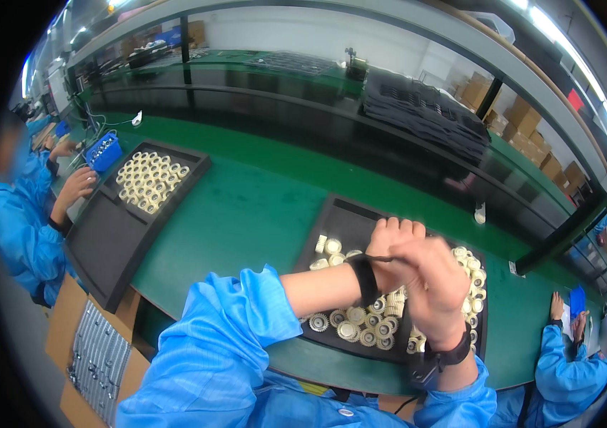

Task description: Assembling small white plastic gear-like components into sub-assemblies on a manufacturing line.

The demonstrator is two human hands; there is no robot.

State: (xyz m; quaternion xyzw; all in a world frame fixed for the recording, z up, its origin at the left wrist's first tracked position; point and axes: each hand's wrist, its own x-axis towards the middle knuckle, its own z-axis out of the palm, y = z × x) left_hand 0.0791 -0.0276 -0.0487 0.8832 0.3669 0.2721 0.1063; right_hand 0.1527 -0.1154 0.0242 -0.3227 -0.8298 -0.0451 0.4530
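My left hand [392, 237] is held above a black tray [343, 215], its fingers curled in and their inner side hidden. A black wrist strap [365, 279] goes round that wrist. My right hand [435, 277], slightly blurred, crosses over to it, with its fingers closed at the strap's loose dark end. On my right wrist sits another black band [458, 351] with a dark block. Below both hands, the tray holds many cream-coloured toothed gears [348, 331], some lying flat and some on edge, on either side of a divider.
Another black tray [107, 250] at left carries rows of cream gears [148, 182]. Behind it stands a blue bin [104, 152] of small parts. A cardboard box [68, 321] with grey metal pieces is at lower left. Co-workers' hands [79, 187] [557, 305] work at both sides.
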